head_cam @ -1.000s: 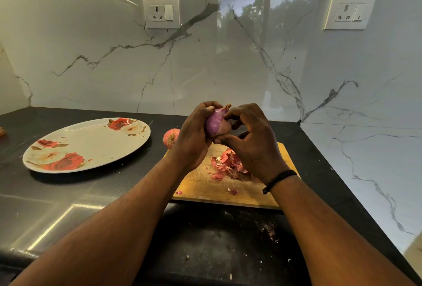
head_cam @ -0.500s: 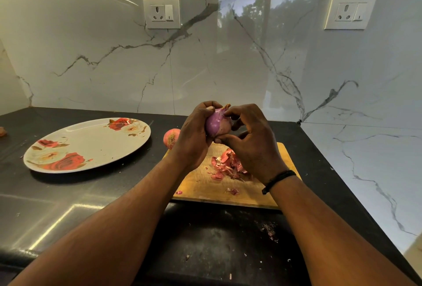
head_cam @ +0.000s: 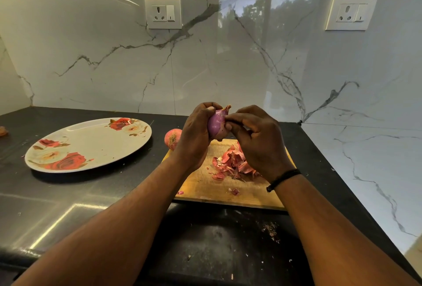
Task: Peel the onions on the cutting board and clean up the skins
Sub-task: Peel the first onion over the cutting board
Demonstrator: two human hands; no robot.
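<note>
Holding a purple, mostly peeled onion (head_cam: 217, 123) above the far edge of the cutting board (head_cam: 205, 185), the left hand (head_cam: 196, 135) has its fingers curled round the bulb's left side, thumb tip near the top. Right hand (head_cam: 255, 135) meets it from the other side: thumb and forefinger pinch at the onion's upper right surface near the pointed tip, where a scrap of dry skin sticks up; remaining fingers are loosely curled below. Both hands are raised off the board, touching only the onion. A black band (head_cam: 282, 179) circles the right wrist. On the wooden board, directly under the right hand, lies a heap of reddish onion skins (head_cam: 233, 164), with a few stray flakes nearer the front edge. A second onion (head_cam: 173, 137), unpeeled and orange-red, sits just beyond the board's left far corner, partly hidden by the left hand. Well to the left on the dark surface (head_cam: 91, 205) rests a rose-patterned plate (head_cam: 91, 142). Small skin crumbs (head_cam: 271, 232) are scattered on the surface in front of the board.
</note>
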